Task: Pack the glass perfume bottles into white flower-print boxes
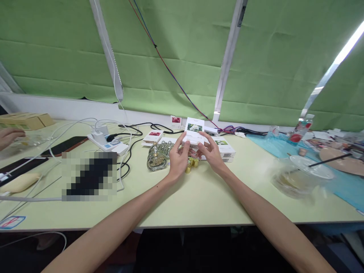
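Both my hands hold a small white box [194, 129] with a flower picture, lifted a little above the pale green table [199, 197]. My left hand [178, 159] pinches its lower left edge, and my right hand [209, 153] grips its lower right side. Several small gold caps [192, 163] lie on the table just under my hands. To the left of my left hand, several glass bottles [157, 155] lie on their sides. More white boxes [224, 148] are stacked flat behind my right hand.
A white power strip [108, 144] with tangled cables sits at left, beside dark phones [66, 146]. Another person's hand [10, 136] shows at the far left edge. A clear plastic bag [298, 176], a blue sheet [347, 187] and a water bottle [302, 129] lie at right.
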The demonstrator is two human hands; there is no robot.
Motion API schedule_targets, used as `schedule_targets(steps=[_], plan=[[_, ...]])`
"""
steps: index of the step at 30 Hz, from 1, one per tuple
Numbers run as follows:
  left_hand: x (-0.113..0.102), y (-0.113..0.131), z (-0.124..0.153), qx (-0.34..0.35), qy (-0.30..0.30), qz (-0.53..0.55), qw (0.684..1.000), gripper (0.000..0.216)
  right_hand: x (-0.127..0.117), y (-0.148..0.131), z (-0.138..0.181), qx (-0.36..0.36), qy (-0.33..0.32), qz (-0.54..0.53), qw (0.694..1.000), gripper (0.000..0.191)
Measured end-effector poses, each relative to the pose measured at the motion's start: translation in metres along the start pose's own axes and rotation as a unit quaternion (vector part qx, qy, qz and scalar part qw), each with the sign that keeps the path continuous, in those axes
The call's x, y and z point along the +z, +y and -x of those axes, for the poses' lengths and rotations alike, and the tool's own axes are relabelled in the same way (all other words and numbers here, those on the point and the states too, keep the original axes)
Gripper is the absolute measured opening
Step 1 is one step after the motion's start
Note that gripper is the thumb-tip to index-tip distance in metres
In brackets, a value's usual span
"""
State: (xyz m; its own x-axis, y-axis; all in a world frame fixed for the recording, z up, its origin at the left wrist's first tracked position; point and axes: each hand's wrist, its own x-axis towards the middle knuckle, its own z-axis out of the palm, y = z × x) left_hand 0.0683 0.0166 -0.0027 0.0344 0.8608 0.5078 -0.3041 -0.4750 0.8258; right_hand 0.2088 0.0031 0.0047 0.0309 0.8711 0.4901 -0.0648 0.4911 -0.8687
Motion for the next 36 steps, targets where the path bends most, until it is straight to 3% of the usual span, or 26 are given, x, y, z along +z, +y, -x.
schedule_targets(steps=[36], plan=[[0.0019, 0.0048, -0.0006, 0.010, 0.041, -0.024, 0.999, 0.061, -0.0005, 0.0019, -0.0008, 0.000, 0.005, 0.021, 1.000, 0.067]])
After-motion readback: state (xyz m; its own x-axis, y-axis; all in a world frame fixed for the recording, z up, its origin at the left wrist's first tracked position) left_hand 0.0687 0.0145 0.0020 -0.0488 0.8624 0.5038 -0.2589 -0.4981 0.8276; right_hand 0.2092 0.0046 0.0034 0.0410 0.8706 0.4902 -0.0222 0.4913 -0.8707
